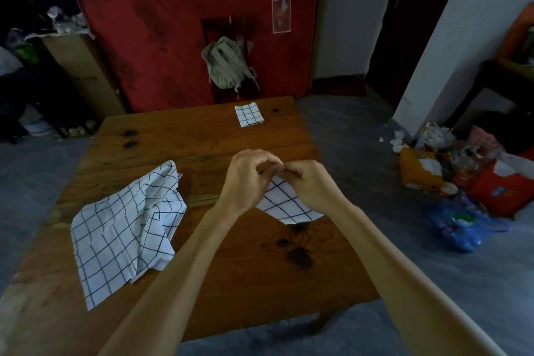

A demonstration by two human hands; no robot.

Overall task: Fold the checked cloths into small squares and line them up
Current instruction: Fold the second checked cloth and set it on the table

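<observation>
Hands: left hand (245,179) and right hand (306,182) both pinch the cloth (289,205) at its top edge; it hangs below them
Handling: probably light, limp; best held by corners
Pile (127,217): left of the hands
Square (249,115): folded, beyond them

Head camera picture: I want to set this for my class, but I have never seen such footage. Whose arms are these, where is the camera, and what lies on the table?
There is no machine here. A person wears one wide-angle camera on the head, looking forward and down, so the two bare arms are their own. The left hand and right hand together pinch a partly folded checked cloth over the wooden table. Left of it lies a crumpled pile of unfolded checked cloths. At the far edge sits one finished small folded square.
</observation>
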